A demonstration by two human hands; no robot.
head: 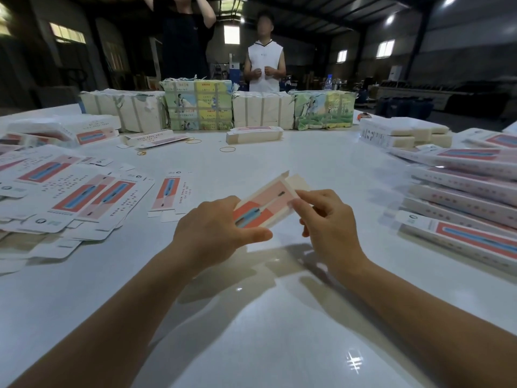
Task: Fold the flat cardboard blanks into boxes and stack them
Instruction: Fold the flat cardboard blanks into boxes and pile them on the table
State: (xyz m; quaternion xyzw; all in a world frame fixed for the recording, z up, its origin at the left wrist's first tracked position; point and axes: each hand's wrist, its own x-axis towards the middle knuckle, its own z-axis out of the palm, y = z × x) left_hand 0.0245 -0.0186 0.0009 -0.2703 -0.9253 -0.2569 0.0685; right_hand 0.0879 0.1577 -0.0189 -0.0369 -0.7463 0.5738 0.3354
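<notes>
Cardboard blank (261,204) feels light and creasable; we pinch its ends with left hand (214,229) and right hand (326,219), gripping edges.

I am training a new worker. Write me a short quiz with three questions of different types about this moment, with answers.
1. True or false: both hands hold the half-folded box above the table.
2. Where is the stack of finished boxes? A) the person's right B) the person's left C) behind the wrapped bundles
3. Fill in: the loose rings lying on the table near the far bundles are rubber ____.

Key
1. True: left hand grips the near end, right hand pinches the far side.
2. A; flat blanks lie on the left.
3. bands
</notes>
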